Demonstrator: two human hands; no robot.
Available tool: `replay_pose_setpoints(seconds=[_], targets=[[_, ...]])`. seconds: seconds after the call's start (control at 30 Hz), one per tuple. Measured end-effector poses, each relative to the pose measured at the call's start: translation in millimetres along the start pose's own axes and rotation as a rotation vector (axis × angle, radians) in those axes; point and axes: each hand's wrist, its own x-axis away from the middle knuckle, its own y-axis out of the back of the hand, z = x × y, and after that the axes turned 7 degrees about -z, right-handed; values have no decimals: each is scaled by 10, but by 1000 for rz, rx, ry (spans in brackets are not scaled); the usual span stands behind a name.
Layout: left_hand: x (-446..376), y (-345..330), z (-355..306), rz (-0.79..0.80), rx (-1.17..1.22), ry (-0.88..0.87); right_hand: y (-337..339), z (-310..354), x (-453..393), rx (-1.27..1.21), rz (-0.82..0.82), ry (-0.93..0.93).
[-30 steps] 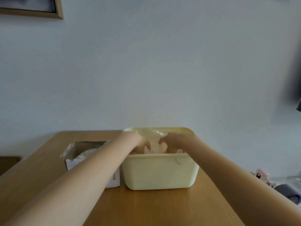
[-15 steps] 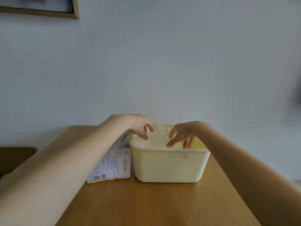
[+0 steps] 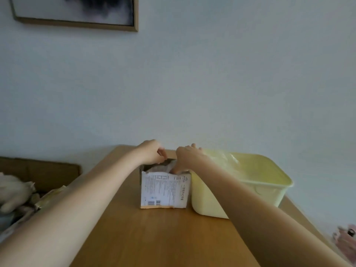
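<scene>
On my head feed, both hands are over the cardboard box, which stands on the wooden table at mid-frame, its right side touching the pale yellow plastic tub.

I read the left hand as curled tight, thumb and fingers meeting in a narrow pinch on the box's far top edge. The right hand angles down into the open top. Its fingertips are buried among crumpled whitish contents, so I cannot tell whether it holds anything.

The box's near face carries a white printed label. The largest line runs sideways along its right edge, and I can make out "PVC" among Chinese characters, with a small logo above that I can't read. Blocks of fine print fill the rest, too small for me. A barcode and a small square code sit at the lower left.

The tub's opening shows clear plastic film, wrinkled and shiny. A framed picture hangs on the wall at upper left. Off the table's left edge lies a pale soft heap, and something pink shows blurred at lower right.
</scene>
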Motion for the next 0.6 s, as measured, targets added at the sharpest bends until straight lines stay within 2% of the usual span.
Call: replay_pose_setpoints(seconds=[0.1, 0.2, 0.3, 0.47, 0.6], targets=[[1, -18, 31, -8, 55, 1, -17, 57, -83, -66, -77, -50], [-27, -57, 17, -28, 109, 5, 36, 30, -166, -250, -56, -100], [-60, -118, -16, -28, 184, 12, 99, -4, -156, -357, -115, -75], [-77, -66, 4, -97, 306, 33, 136, -6, -113, -433, -210, -1], [-21, -50, 65, -44, 244, 57, 98, -25, -146, -444, -332, -16]])
